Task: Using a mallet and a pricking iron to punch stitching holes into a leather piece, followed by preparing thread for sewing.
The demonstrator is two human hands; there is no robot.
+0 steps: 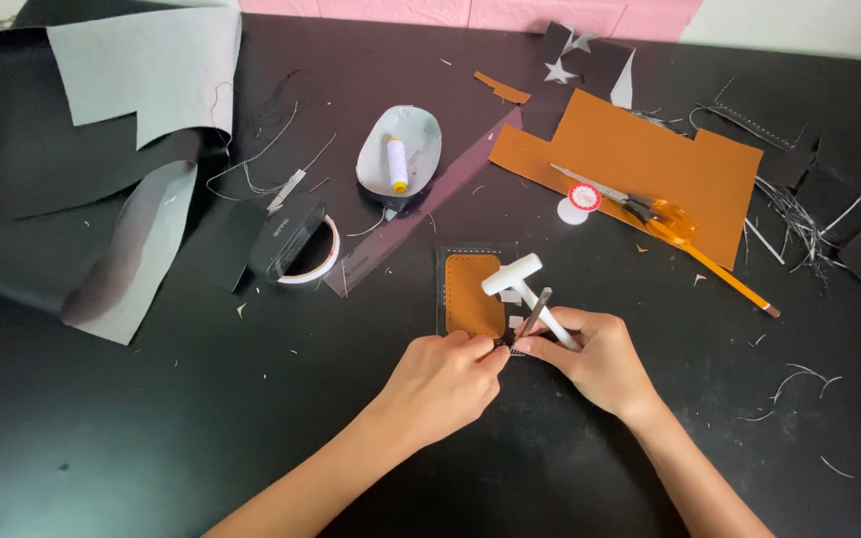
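A small black leather panel with a tan leather patch (472,295) lies on the black table. My left hand (443,382) pinches the panel's lower right corner and holds a slim metal punch (532,311) upright against it. My right hand (595,357) grips the handle of a small white mallet (513,275), whose head hangs just above the punch and the patch.
A tan leather sheet (650,169) carries orange-handled scissors (650,211) and a pencil (729,279). A white tray holds a thread spool (397,162). A tape dispenser (296,245), a clear ruler (421,214), grey-backed black sheets (142,70) and scraps lie around.
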